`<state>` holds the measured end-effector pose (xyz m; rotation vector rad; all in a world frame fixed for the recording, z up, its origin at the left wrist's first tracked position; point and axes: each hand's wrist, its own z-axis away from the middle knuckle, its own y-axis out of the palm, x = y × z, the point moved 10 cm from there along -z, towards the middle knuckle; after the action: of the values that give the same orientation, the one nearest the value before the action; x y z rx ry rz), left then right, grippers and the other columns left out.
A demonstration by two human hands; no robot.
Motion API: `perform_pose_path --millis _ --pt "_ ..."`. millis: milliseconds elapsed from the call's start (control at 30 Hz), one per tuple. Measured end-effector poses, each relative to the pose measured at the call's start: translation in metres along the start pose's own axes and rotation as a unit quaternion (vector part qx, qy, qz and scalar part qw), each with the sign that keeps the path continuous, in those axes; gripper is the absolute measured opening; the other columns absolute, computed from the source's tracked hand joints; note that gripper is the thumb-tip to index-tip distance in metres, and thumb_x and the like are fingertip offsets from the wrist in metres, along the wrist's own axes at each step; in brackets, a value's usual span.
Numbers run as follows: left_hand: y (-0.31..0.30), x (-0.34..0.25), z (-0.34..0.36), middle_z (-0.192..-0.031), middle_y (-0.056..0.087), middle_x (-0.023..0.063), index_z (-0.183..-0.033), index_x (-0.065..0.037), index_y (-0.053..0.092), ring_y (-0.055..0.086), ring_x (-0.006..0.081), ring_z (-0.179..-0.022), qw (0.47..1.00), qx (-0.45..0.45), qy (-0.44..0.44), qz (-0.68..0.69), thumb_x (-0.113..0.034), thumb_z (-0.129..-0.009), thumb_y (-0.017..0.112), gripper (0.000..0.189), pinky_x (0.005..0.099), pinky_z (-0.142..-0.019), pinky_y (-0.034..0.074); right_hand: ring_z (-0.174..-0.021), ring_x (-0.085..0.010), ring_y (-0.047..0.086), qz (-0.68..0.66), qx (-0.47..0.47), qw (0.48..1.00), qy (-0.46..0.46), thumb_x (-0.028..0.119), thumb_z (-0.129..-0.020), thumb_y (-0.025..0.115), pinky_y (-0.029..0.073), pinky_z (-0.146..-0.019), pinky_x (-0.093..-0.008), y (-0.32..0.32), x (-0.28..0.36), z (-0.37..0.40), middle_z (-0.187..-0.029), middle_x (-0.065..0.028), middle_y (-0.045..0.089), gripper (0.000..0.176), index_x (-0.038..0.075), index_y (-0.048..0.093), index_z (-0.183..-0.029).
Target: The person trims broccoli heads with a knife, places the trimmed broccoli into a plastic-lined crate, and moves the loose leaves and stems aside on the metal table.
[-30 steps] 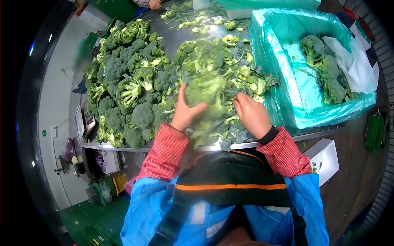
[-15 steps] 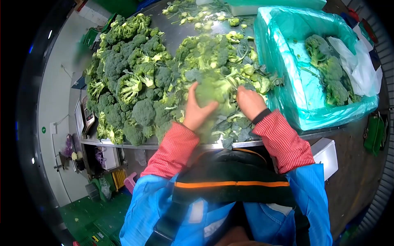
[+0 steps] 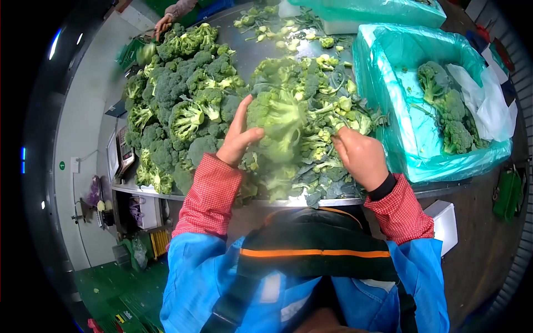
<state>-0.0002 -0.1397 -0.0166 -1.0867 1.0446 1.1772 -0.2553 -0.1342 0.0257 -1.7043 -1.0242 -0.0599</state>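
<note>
My left hand grips a pale green broccoli head from its left side, lifted a little above the steel table. My right hand is closed in a fist just right of that head, over a heap of cut stalks and leaves. It seems to grip a small knife, with the blade hidden among the greens. Both arms wear red checked sleeves.
A big pile of whole broccoli fills the table's left half. At right stands a white box lined with a teal bag, holding a few broccoli heads and a white bag. Another person's hand reaches in at the far left corner. A scale sits on the left edge.
My left hand lifted and turned the broccoli head up and away from me. My right hand drew back to the right, off the head. Another person's hand came into view at the top left.
</note>
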Motion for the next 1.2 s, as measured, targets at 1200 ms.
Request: perform_pose_path --millis 1200 --pt "0.011 -0.043 0.020 -0.158 0.027 0.0128 -0.156 -0.010 0.021 0.023 0.0283 -0.147 0.983 0.035 0.095 -0.153 -0.034 -0.067 0.074 0.106 0.0410 -0.119 0.018 -0.058 -0.0226 0.059 -0.312 0.040 0.935 0.166 0.022 -0.089 0.069 0.044 -0.055 -0.0331 0.044 -0.006 0.015 -0.067 -0.0102 0.059 0.029 0.006 0.059 -0.112"
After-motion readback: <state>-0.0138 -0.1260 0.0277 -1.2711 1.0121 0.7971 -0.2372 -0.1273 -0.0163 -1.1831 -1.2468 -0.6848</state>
